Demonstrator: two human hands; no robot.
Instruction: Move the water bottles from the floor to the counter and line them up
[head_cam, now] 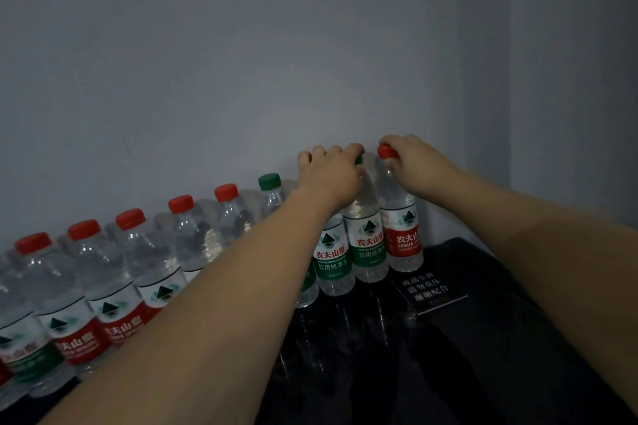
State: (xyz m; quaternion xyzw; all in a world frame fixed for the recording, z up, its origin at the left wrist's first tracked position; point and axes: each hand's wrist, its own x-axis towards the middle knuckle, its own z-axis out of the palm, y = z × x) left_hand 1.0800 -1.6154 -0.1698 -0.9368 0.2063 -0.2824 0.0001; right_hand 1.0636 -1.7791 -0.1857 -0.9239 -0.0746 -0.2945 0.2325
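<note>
- A row of clear plastic water bottles [193, 238] with red and green caps is lined up on the dark glossy surface [483, 338] against the grey wall [310, 45].
- The green-capped, green-labelled bottle [367, 241] is pinched at its cap by the left hand [331, 172].
- The red-capped, red-labelled end bottle [400, 228], just beside it, is pinched at its cap by the right hand [414, 162].
- Both held bottles stand upright on the surface.

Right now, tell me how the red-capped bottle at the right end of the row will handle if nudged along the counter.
The red-capped bottle looks full, so probably heavy for its size. Tall and narrow, it may tip if pushed at the cap, where the right hand has its grip. The glossy dark counter likely lets it slide.
</note>
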